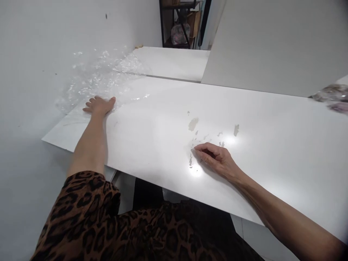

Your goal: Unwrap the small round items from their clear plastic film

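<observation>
With its fingers spread, my left hand (100, 105) lies on a crumpled pile of clear plastic film (95, 81) at the left end of the white table (160, 119). My right hand (217, 157) rests on the tabletop further right, thumb and forefinger pinched together. Whatever may be between those fingertips is too small to make out. Around them are several greyish worn patches, among them a larger beige-grey patch (193, 124) and a darker grey patch (236, 129).
A white wall (32, 79) runs along the left. Behind stands another white surface (171, 59), with a tall pale panel (274, 43) to its right. A dark shelf rack (178, 6) holds things at the back. A shiny plastic-wrapped bundle (333, 95) sits at the right edge.
</observation>
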Demonstrator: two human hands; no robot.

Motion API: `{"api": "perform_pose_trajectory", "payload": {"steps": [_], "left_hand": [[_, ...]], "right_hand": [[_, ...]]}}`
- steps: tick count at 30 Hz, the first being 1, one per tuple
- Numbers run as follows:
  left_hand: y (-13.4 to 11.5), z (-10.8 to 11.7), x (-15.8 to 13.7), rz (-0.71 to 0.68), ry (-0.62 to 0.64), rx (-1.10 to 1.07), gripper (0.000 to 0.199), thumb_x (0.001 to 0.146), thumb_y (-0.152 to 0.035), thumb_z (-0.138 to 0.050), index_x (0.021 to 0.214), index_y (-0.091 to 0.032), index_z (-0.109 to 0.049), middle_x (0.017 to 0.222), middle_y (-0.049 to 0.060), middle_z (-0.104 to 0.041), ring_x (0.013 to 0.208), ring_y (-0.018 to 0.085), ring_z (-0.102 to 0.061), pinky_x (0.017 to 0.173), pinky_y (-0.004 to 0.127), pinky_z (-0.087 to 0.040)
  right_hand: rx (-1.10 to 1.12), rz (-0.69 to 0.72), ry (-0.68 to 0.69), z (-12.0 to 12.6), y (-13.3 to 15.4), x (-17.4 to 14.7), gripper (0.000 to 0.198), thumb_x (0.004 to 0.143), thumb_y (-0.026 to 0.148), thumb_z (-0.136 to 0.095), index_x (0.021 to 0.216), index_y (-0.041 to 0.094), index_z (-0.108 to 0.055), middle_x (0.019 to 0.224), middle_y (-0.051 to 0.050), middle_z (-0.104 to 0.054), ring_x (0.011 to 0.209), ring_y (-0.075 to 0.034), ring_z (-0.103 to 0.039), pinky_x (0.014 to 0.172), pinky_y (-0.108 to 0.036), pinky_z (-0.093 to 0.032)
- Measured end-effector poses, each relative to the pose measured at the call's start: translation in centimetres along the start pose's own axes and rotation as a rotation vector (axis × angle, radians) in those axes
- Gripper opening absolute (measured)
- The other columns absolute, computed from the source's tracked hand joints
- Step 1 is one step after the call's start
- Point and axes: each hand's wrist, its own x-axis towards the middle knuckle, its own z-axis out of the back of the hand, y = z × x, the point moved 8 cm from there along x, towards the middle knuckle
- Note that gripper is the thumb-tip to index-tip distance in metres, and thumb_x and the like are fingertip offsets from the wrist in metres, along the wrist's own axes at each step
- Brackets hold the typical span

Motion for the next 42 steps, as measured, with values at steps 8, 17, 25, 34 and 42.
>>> {"api": "perform_pose_trajectory", "payload": {"steps": [8, 17, 25, 34, 42], "left_hand": [[1.9, 3.8, -3.6, 0.218, 0.041, -0.119, 0.115, 0.085, -0.065, -0.072, 0.167, -0.011, -0.012, 0.174, 0.021, -0.027, 0.161, 0.035, -0.029, 0.129, 0.060, -0.030], [-9.1, 2.4, -19.4, -0.482, -0.118, -0.329, 0.073, 0.090, -0.024, -0.054, 0.160, -0.005, -0.039, 0.169, 0.020, -0.039, 0.160, 0.032, -0.032, 0.134, 0.049, -0.024], [-24.5, -3.3, -29.4, -0.885, 0.166, -0.527, 0.055, 0.092, -0.021, -0.052, 0.146, -0.015, -0.059, 0.155, 0.014, -0.058, 0.147, 0.029, -0.050, 0.128, 0.050, -0.038], [-26.5, -4.7, -30.5, -0.867, 0.136, -0.542, 0.032, 0.099, -0.017, -0.049, 0.115, -0.017, -0.076, 0.126, 0.010, -0.074, 0.122, 0.024, -0.064, 0.113, 0.041, -0.051], [-26.7, -5.0, -31.3, -0.943, 0.164, -0.443, 0.037, 0.102, -0.018, -0.044, 0.123, -0.017, -0.075, 0.133, 0.008, -0.072, 0.125, 0.025, -0.061, 0.113, 0.040, -0.048]], "right_hand": [[0.050, 0.036, 0.010, -0.3, 0.1, 0.7, 0.026, 0.097, 0.042, -0.060, 0.102, 0.020, -0.073, 0.080, -0.003, -0.064, 0.069, -0.014, -0.050, 0.064, -0.031, -0.041], [0.061, 0.092, 0.013, -0.3, 0.5, 1.2, 0.019, 0.091, 0.036, -0.061, 0.092, 0.019, -0.070, 0.077, -0.001, -0.059, 0.071, -0.014, -0.048, 0.068, -0.031, -0.039], [0.283, 0.040, -0.075, 1.0, -0.7, 1.4, 0.035, 0.078, 0.049, -0.073, 0.094, 0.018, -0.068, 0.072, 0.001, -0.060, 0.068, -0.014, -0.050, 0.066, -0.030, -0.039], [0.270, 0.003, -0.110, 1.6, -0.7, 1.1, 0.040, 0.077, 0.053, -0.076, 0.092, 0.017, -0.070, 0.071, 0.001, -0.060, 0.064, -0.012, -0.046, 0.062, -0.030, -0.036], [0.207, -0.066, -0.130, 2.0, -1.3, 0.7, 0.044, 0.080, 0.056, -0.080, 0.096, 0.016, -0.075, 0.070, 0.001, -0.060, 0.064, -0.013, -0.047, 0.060, -0.029, -0.036]]}}
